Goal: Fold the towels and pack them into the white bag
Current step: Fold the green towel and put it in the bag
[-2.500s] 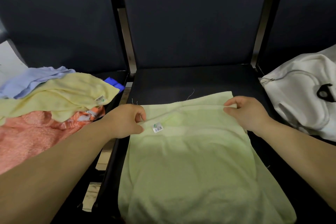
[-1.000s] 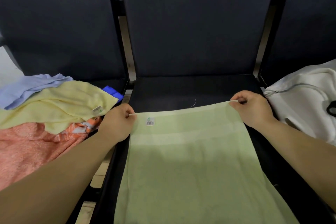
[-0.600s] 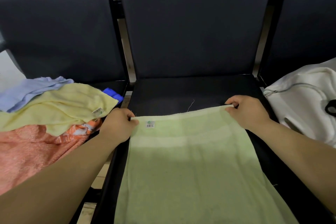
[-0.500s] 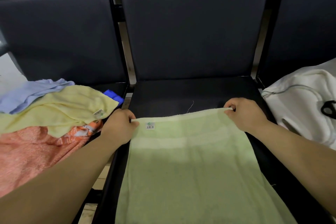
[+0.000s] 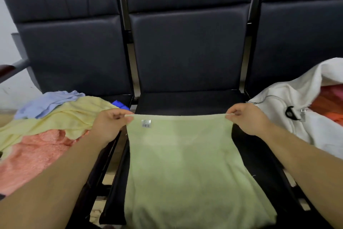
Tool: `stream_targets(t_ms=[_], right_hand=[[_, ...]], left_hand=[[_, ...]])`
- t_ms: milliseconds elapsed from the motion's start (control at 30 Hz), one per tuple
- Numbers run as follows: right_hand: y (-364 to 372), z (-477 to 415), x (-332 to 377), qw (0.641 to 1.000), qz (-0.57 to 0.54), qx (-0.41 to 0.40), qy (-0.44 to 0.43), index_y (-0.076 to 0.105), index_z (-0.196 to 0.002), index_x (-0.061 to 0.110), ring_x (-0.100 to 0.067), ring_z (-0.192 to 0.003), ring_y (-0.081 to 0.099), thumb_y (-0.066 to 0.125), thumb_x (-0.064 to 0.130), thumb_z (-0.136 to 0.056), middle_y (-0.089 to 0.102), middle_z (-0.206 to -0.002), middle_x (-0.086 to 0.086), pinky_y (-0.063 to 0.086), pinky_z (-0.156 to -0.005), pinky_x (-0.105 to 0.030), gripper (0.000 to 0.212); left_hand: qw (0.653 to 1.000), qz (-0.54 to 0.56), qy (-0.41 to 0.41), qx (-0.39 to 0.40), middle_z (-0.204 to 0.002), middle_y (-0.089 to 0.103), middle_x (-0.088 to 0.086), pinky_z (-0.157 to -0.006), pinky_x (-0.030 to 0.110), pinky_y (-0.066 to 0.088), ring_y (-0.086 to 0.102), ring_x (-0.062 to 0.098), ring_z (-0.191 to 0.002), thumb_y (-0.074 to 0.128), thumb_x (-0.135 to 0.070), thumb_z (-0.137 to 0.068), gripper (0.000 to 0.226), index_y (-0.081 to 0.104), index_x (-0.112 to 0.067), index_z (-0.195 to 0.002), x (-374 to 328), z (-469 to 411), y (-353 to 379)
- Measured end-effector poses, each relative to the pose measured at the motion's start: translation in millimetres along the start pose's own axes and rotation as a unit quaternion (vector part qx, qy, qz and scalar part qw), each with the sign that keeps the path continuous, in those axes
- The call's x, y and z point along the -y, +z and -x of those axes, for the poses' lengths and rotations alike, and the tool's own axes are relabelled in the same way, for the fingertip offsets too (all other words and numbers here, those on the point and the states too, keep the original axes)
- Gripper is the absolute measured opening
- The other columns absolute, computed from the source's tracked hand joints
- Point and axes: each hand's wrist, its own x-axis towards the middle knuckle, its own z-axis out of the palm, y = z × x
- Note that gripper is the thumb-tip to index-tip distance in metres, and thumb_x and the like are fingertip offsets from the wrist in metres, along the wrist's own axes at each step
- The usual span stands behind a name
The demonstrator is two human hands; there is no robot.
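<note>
Barcode tag [image 5: 146,123] on green towel [image 5: 185,163]; print unreadable.

Can't read label [image 5: 146,123] on green towel [image 5: 185,163], too small. Can't see towel's near end, cropped at bottom. Cropped at right: white bag [image 5: 319,132], orange cloth [image 5: 326,104] inside mostly hidden. Mostly buried under yellow towel [image 5: 74,115]: blue cloth [image 5: 119,104].

The far edge of the pale green terry towel [image 5: 178,163], slack and creased on the black padded chair seat [image 5: 189,102] earlier, has been lifted clear of it. The left hand [image 5: 109,126] and right hand [image 5: 248,121], pinching its corners, have risen and pulled the edge taut and straight. The view has tipped up, revealing orange cloth [image 5: 326,106] inside the white fabric bag [image 5: 319,132].
</note>
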Motion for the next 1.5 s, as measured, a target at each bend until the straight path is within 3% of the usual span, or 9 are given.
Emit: stream_targets(t_ms=[67, 167, 267, 400, 567, 700, 867, 1067, 1500], right_hand=[[-14.4, 6.6, 12.4, 0.996, -0.092, -0.005, 0.012, 0.074, -0.09, 0.024, -0.007, -0.084, 0.068, 0.073, 0.026, -0.093, 0.074, -0.086, 0.009, 0.047, -0.068, -0.02, 0.004], [-44.0, 4.1, 38.5, 0.978, -0.203, -0.049, 0.006, 0.079, -0.087, 0.026, -0.012, -0.083, 0.069, 0.079, 0.028, -0.087, 0.077, -0.087, 0.006, 0.054, -0.076, -0.03, 0.002], [-75.4, -8.3, 76.6, 0.958, -0.268, -0.104, -0.011, 0.079, -0.087, 0.021, -0.015, -0.072, 0.065, 0.08, 0.023, -0.085, 0.076, -0.087, -0.005, 0.053, -0.068, -0.032, 0.003], [-122.2, -25.1, 129.7, 0.927, -0.342, -0.147, -0.042, 0.077, -0.093, 0.02, -0.024, -0.094, 0.074, 0.081, 0.018, -0.085, 0.078, -0.096, -0.005, 0.061, -0.086, -0.041, 0.009], [-177.6, -5.1, 162.8, 0.908, -0.369, -0.167, -0.105, 0.076, -0.099, 0.016, -0.013, -0.093, 0.073, 0.076, 0.013, -0.09, 0.077, -0.098, -0.002, 0.057, -0.075, -0.024, 0.009], [-166.9, 18.8, 135.3, 0.917, -0.352, -0.146, -0.119, 0.079, -0.095, 0.019, -0.014, -0.092, 0.072, 0.078, 0.014, -0.088, 0.078, -0.094, 0.0, 0.059, -0.084, -0.032, 0.008], [-86.7, 53.6, 54.5, 0.954, -0.296, -0.039, -0.031, 0.079, -0.094, 0.013, -0.018, -0.077, 0.063, 0.077, 0.011, -0.088, 0.075, -0.086, -0.01, 0.055, -0.073, -0.03, 0.006], [-5.6, 80.2, -19.3, 0.964, -0.221, 0.12, 0.081, 0.078, -0.093, 0.011, -0.012, -0.078, 0.066, 0.079, 0.014, -0.087, 0.075, -0.085, -0.006, 0.056, -0.075, -0.025, 0.007], [31.6, 17.3, -6.7, 0.985, -0.166, 0.009, 0.042, 0.077, -0.09, 0.025, -0.015, -0.089, 0.072, 0.079, 0.018, -0.087, 0.077, -0.09, 0.003, 0.06, -0.082, -0.033, 0.008]], left_hand=[[1.0, 0.021, -0.003, -0.02, -0.073, 0.072, -0.004, -0.056, 0.025, 0.046, 0.057, 0.013, -0.061, 0.076, -0.019, -0.091, 0.007, 0.08, -0.024, -0.09, -11.1, 6.2, -9.2], [0.999, 0.008, 0.016, -0.046, -0.083, 0.077, -0.001, -0.066, 0.033, 0.053, 0.064, 0.015, -0.069, 0.074, -0.021, -0.092, 0.008, 0.08, -0.025, -0.094, -39.7, 2.5, -26.8], [0.995, 0.047, 0.057, -0.065, -0.088, 0.078, 0.005, -0.065, 0.023, 0.056, 0.067, 0.008, -0.067, 0.072, -0.013, -0.093, 0.01, 0.08, -0.019, -0.094, -83.8, -9.9, -43.3], [0.983, 0.108, 0.094, -0.118, -0.093, 0.077, 0.002, -0.07, 0.023, 0.056, 0.07, 0.01, -0.078, 0.071, -0.014, -0.095, 0.011, 0.077, -0.023, -0.094, -156.9, -33.5, -70.5], [0.97, 0.162, 0.15, -0.103, -0.099, 0.078, 0.001, -0.085, 0.032, 0.057, 0.073, 0.017, -0.095, 0.071, -0.014, -0.094, 0.014, 0.078, -0.025, -0.1, -205.2, -32.0, -102.4], [0.975, 0.142, 0.159, -0.063, -0.1, 0.078, 0.002, -0.085, 0.033, 0.057, 0.072, 0.016, -0.094, 0.07, -0.008, -0.093, 0.017, 0.079, -0.021, -0.101, -172.9, -2.1, -99.0], [0.996, 0.044, 0.066, 0.031, -0.084, 0.077, 0.005, -0.059, 0.02, 0.054, 0.067, 0.012, -0.07, 0.068, -0.004, -0.094, 0.019, 0.08, -0.019, -0.096, -62.9, 47.6, -57.7], [0.99, 0.007, -0.063, 0.129, -0.096, 0.077, 0.017, -0.087, 0.041, 0.059, 0.072, 0.031, -0.096, 0.067, 0.001, -0.094, 0.013, 0.077, -0.005, -0.099, 25.9, 70.5, -24.3], [0.997, -0.002, -0.072, 0.015, -0.097, 0.077, 0.002, -0.096, 0.049, 0.057, 0.073, 0.027, -0.098, 0.074, -0.011, -0.091, 0.02, 0.079, -0.03, -0.09, 54.6, 11.1, -9.5]])
